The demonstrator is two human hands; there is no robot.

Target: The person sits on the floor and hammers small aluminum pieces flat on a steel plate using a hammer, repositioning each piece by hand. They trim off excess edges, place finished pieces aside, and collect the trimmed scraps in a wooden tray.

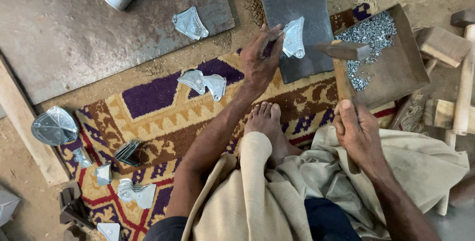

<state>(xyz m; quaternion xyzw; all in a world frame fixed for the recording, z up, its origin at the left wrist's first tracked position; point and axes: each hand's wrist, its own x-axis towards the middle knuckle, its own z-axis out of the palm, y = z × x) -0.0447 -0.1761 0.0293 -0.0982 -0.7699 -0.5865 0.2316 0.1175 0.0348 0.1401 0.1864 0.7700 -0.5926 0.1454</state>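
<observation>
Hammer [343, 51] in right hand [357, 131] hovers beside metal piece [294, 37].

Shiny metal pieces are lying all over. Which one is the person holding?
The fan-shaped metal piece on the dark slab. The left hand pinches its edge, while the right hand grips a hammer. The other pieces lie untouched on the rug and metal sheet.
</observation>
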